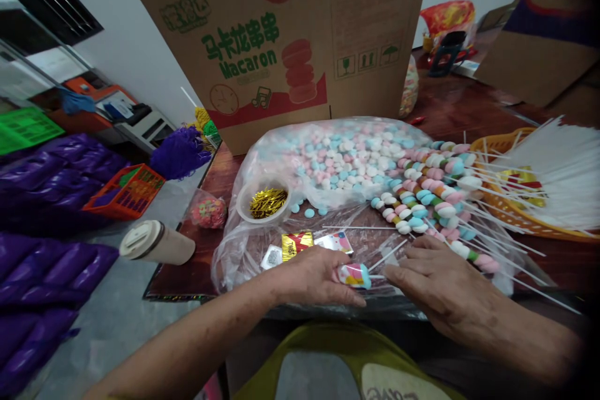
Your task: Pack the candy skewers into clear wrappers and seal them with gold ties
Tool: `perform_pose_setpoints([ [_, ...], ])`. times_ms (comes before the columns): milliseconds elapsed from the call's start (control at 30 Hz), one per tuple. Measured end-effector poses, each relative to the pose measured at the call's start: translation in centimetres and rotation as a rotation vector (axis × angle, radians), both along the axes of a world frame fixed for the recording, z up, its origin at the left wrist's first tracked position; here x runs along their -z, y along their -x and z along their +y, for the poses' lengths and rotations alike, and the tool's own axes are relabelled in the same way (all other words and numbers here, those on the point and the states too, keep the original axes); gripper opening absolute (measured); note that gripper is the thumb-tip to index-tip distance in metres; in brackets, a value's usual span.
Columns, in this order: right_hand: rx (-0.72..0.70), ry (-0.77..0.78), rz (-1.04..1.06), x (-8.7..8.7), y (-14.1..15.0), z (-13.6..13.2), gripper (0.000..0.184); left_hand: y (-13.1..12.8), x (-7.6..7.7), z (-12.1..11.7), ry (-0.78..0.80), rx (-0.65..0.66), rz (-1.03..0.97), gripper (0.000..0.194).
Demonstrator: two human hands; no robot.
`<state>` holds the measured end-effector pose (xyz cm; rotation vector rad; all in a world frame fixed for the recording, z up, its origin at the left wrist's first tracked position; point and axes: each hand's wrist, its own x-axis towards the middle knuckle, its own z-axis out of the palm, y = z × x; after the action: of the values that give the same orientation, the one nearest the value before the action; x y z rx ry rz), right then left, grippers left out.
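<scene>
Near the table's front edge, my left hand (pixel 316 272) is closed around a candy skewer (pixel 355 275) in a clear printed wrapper. The candy's blue end points right, and a white stick (pixel 376 277) runs from it to the thumb and fingertips of my right hand (pixel 429 275), which pinch it. Just beyond my left hand lie a gold twist-tie packet (pixel 296 244) and a printed card (pixel 335 242). Past my right hand are piled skewers of pink, white, blue and green candies (pixel 429 190).
A clear bag of loose candies (pixel 349 156) lies before a tall cardboard box (pixel 290 31). Gold twist ties fill a white bowl (pixel 240 203). At right, an orange basket (pixel 557 228) holds white sticks. A lidded cup (pixel 159 244) stands at left.
</scene>
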<state>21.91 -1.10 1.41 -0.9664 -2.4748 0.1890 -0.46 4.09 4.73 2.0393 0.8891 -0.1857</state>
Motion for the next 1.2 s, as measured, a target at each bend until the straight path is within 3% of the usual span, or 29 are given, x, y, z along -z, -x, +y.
perform_pose_setpoints([
  [167, -0.034, 0.037, -0.086, 0.0, 1.5, 0.3, 0.017, -1.8, 1.3, -0.1, 0.068, -0.006, -0.03, 0.043],
  [267, -0.008, 0.065, -0.097, 0.2, 1.8, 0.8, 0.016, -1.9, 2.0, 0.3, 0.147, -0.084, -0.113, 0.039],
  [400, -0.048, 0.113, 0.059, 0.1, 0.4, 1.5, 0.023, -0.2, 2.7, 1.1, 0.52, -0.257, -0.278, 0.056],
  [467, -0.073, 0.139, 0.11, 0.0, -0.2, 1.6, 0.021, 0.7, 3.3, 1.4, 0.706, -0.336, -0.33, 0.052],
  [533, -0.06, 0.157, 0.098, -0.1, -0.5, 1.7, 0.019, 1.3, 3.8, 1.6, 0.783, -0.401, -0.358, 0.048],
  [633, -0.034, 0.106, 0.07, -0.3, -0.6, 1.8, 0.018, 1.7, 4.3, 1.7, 0.808, -0.434, -0.407, 0.048],
  [700, -0.012, 0.046, 0.071, -0.6, -0.7, 1.9, 0.018, 1.9, 4.3, 1.4, 0.768, -0.336, -0.419, 0.048],
  [800, 0.019, 0.012, 0.069, -1.0, -0.9, 2.0, 0.016, 1.8, 4.2, 0.4, 0.579, -0.194, -0.345, 0.05],
  [900, 0.01, 0.089, 0.048, -1.3, -0.6, 2.2, 0.016, 1.1, 4.4, -0.9, 0.423, -0.272, -0.341, 0.04],
  [967, -0.01, 0.148, 0.048, -1.4, 0.0, 2.4, 0.015, 0.6, 4.7, -1.3, 0.516, -0.303, -0.368, 0.033],
  [1067, -0.048, 0.18, 0.048, -1.5, 0.9, 3.0, 0.017, 0.0, 4.7, -1.1, 0.792, -0.277, -0.337, 0.037],
  [1200, 0.13, -0.03, 0.139, -1.7, 1.4, 3.2, 0.014, 0.1, 4.4, -0.5, 0.947, -0.363, -0.449, 0.04],
])
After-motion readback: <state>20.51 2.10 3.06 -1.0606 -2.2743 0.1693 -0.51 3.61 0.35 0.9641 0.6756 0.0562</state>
